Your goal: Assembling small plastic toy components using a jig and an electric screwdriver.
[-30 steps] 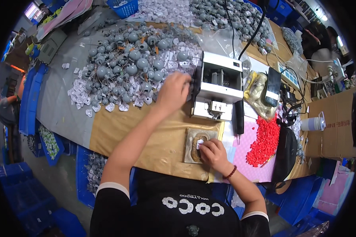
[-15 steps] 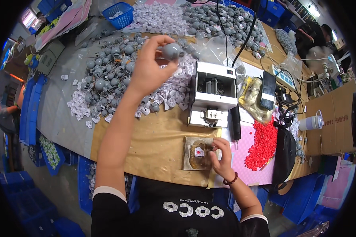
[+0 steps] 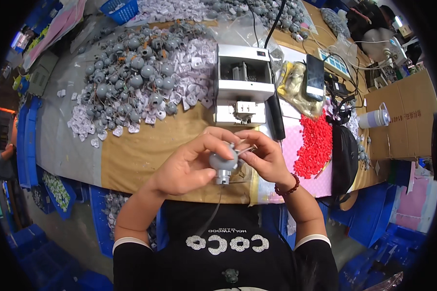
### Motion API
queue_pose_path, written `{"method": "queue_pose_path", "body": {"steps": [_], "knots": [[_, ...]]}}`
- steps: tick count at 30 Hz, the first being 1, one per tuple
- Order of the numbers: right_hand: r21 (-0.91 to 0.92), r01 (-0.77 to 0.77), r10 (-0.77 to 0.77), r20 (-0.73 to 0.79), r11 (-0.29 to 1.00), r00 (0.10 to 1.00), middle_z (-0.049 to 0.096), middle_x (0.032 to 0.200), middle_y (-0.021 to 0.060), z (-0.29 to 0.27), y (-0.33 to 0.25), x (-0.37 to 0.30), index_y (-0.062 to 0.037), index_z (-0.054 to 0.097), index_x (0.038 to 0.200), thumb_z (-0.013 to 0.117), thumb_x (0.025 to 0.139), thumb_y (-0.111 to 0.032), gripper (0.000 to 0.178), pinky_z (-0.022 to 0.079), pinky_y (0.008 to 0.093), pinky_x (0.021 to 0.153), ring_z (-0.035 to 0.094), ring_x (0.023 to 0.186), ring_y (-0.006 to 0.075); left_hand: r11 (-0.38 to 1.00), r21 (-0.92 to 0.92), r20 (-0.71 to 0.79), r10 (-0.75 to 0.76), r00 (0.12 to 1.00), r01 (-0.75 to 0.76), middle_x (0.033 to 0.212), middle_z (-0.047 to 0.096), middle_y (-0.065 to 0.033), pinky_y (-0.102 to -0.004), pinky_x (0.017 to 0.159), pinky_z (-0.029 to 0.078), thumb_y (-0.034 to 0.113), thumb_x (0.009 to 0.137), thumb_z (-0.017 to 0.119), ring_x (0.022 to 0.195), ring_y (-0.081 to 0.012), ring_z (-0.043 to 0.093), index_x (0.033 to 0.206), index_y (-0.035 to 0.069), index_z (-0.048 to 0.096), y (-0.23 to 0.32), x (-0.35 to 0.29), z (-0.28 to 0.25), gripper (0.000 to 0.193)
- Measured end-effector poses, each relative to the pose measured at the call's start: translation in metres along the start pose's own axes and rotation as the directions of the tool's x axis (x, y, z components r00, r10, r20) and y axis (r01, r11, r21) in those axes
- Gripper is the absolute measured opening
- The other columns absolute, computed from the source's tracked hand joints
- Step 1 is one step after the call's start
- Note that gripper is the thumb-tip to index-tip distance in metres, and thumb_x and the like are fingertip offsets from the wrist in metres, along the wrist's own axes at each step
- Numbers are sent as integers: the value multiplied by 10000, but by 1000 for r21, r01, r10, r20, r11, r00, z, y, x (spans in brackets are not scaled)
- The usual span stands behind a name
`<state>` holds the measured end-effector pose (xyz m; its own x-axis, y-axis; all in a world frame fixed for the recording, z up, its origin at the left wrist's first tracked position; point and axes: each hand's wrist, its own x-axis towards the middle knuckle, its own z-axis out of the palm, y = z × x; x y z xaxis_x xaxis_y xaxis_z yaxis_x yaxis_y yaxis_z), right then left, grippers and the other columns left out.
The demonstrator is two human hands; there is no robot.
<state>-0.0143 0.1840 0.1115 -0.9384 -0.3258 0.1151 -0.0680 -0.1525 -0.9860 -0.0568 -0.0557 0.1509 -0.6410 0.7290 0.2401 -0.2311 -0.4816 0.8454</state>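
Grey ball-shaped part [image 3: 220, 161] held above tabletop [image 3: 131, 155], fingers of left hand [image 3: 189, 164] gripping it. Fingers of right hand [image 3: 264, 157] pinch thin piece [image 3: 247, 150] at its side; whether joined, cannot tell. This one looks mid-handling; many loose grey parts [image 3: 136, 80] lie heaped beyond, among white pieces [image 3: 193, 77].

Your left hand [image 3: 189, 162] covers part of the grey ball [image 3: 220, 161], and the square plate [image 3: 243, 176] beneath is mostly hidden from you. The thin piece [image 3: 247, 149] at your right hand [image 3: 264, 157] is too small to tell. Your hanging wire [image 3: 213, 215] blurs lower down. The top edge crops your blue basket [image 3: 120, 11].
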Motion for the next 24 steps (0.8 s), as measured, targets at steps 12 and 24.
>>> {"method": "queue_pose_path", "body": {"steps": [12,24], "knots": [[-790,128,-134,58,600,989,680,848,101,-10,67,-42,-53,707,1067,698,839,-1,235,547,347,639,671,741,276,762,574,-458,-5,889,300,1115,592,-97,-344,865,498,35,854,708,988,-214,587,1003,43,629,-126,-73,-5,170],[-918,324,-27,327,228,945,596,947,78,-9,70,-32,-44,665,1098,676,740,-87,361,482,368,711,582,859,252,321,944,-93,27,995,80,1097,584,-99,-414,889,508,-12,733,718,1061,-334,551,965,54,660,-135,-66,10,248]]}}
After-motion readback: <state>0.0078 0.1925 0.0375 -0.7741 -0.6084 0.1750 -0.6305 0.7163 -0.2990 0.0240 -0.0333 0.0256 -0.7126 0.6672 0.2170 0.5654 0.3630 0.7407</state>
